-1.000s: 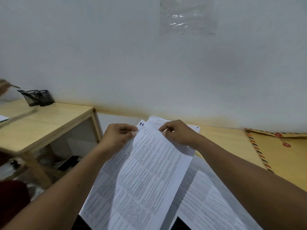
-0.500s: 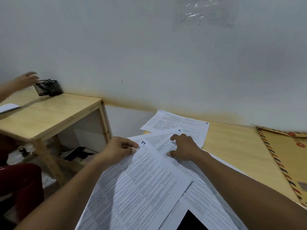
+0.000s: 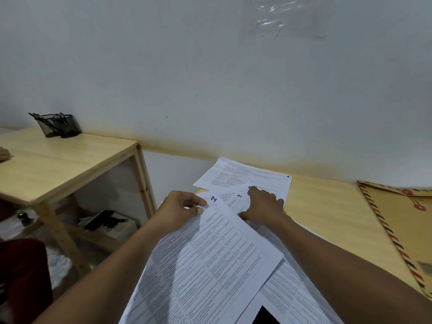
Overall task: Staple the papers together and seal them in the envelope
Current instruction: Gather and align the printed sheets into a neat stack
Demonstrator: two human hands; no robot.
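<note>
Early stage, I judge: the papers point(image 3: 210, 265) lie loose and fanned across the counter point(image 3: 327, 206), unstapled, and no stapler is in view. The left hand point(image 3: 180, 208) pinches the corner of the page marked 1. The right hand point(image 3: 264, 206) sits knuckles-up, fingers curled onto the pages beneath; whether it grips one I cannot tell. A lone sheet point(image 3: 245, 178) lies farther off by the wall point(image 3: 210, 78). The envelope point(image 3: 402, 220) rests to the right, apart from them. At left, a second counter point(image 3: 65, 160) carries a pen cup point(image 3: 59, 126).
</note>
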